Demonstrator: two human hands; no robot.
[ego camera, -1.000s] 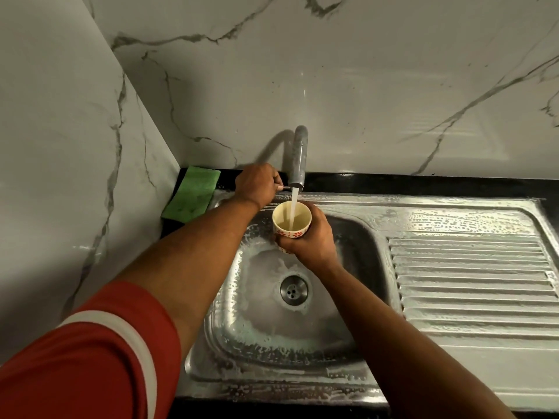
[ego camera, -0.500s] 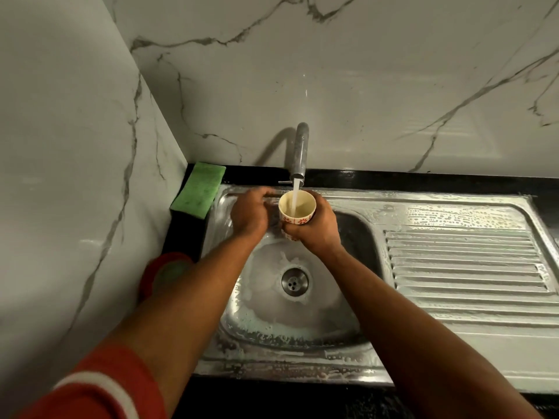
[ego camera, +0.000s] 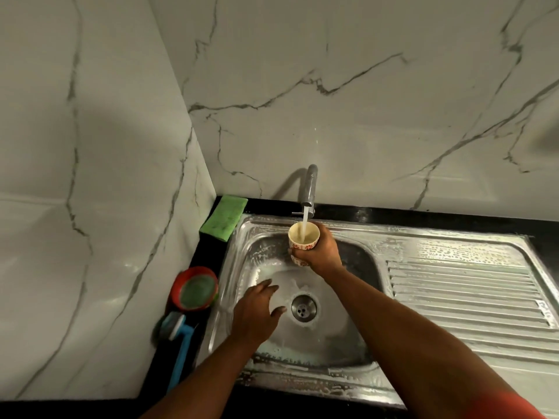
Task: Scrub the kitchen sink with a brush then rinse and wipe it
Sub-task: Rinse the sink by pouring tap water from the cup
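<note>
A steel sink (ego camera: 260, 237) streaked with soap foam fills the lower middle, its drain (ego camera: 303, 307) at the centre of the basin. Water runs from the tap (ego camera: 309, 186) into a small cream cup with red flowers (ego camera: 303, 235). My right hand (ego camera: 317, 251) is wrapped around that cup, holding it upright under the stream. My left hand (ego camera: 257, 309) hovers flat over the basin just left of the drain, fingers apart and holding nothing. A blue-handled brush (ego camera: 178, 343) lies on the black counter left of the sink.
A green sponge (ego camera: 225, 217) rests at the back left corner. A red round container (ego camera: 195, 288) stands on the counter beside the brush. The ribbed draining board (ego camera: 465, 297) extends to the right. Marble walls close in on the left and behind.
My left hand left the tap handle and came down over the basin near the drain. The cup stays under the running water. The view has pulled back, revealing the brush and red container.
</note>
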